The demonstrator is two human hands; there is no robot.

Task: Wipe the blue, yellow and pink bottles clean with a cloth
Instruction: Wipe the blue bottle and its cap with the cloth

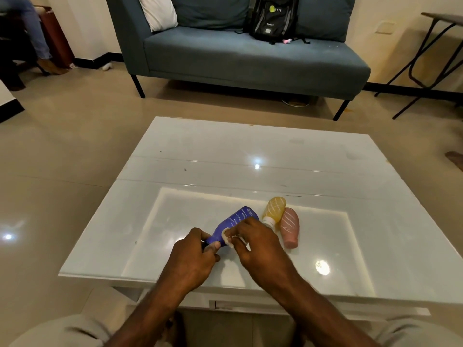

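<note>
Blue item: the blue bottle is held over the near part of the white glossy table, tilted, with its base pointing away and to the right. Contact with the tabletop cannot be judged.
Grip, left: the neck end of the blue bottle is clasped by the left hand, with the fingers curled round it and the thumb tip laid along its underside.
Grip, right: a small white cloth is pinched by the right hand and pressed against the side of the blue bottle.
Markings: pale scribbled streaks are seen on the upper body of the blue bottle. White diagonal strokes are seen on the other two bottles.
Pose: both forearms are extended from the bottom edge and converge at the bottle, backs of the hands turned up.
Yellow: the yellow bottle is laid on its side just beyond the right hand. Its white cap points toward the person and is partly hidden by the knuckles.
Pink: the pink bottle is laid on its side, touching the yellow bottle's right flank, cap end toward the person.
Writing: on the black backpack, stood on the blue-grey sofa beyond the table, the letters "PTIT" are read beside a lime-green disc. The smaller print below is too small to read.
</note>
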